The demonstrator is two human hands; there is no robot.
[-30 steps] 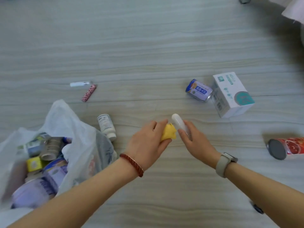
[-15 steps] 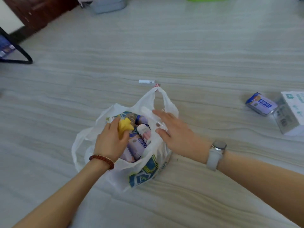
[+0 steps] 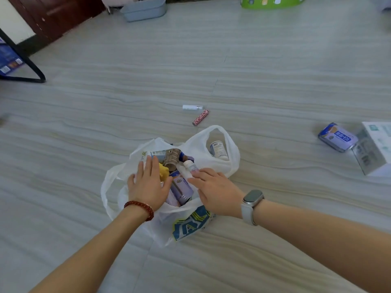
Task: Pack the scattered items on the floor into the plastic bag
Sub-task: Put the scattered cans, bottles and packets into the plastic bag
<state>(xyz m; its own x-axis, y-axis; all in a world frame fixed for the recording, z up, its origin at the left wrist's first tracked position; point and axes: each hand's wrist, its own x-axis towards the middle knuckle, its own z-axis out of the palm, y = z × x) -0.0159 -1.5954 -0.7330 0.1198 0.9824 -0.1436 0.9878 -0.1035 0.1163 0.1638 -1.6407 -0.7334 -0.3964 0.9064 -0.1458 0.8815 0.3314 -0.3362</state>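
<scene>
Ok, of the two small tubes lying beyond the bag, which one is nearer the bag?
The pink patterned tube: it lies just past the bag's handle, while the white tube sits farther away.

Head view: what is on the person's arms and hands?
Both forearms are bare, no sleeves in view. The left hand has a dark red beaded bracelet at the wrist. The right hand has a smartwatch with a rounded grey face on a pale band.

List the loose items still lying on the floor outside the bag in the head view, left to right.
White tube → pink patterned tube → white bottle seen through the plastic bag's handle loop → blue and purple can → white box.
</scene>
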